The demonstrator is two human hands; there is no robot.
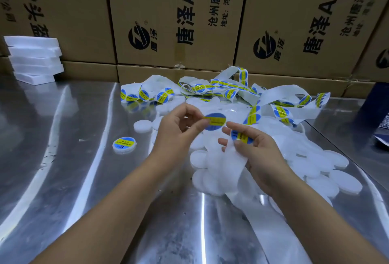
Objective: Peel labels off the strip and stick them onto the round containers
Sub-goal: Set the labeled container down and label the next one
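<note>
Steel desk [63, 158], cartons [172, 17] behind. Peeled label [215, 119] is pinched by its edge in the left hand [176, 125] grip, over the blank containers [315, 165]. The right hand [259, 154] clamps the strip [231, 158], thumb on the next sticker [240, 136]. Risk (just guessing): floppy label folds onto itself.

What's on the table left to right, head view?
Foam stack → labelled container → blank container → left hand, pinching a peeled label → right hand, holding the strip → dark blue object at the edge. Container pile spans too wide; left out.
</note>
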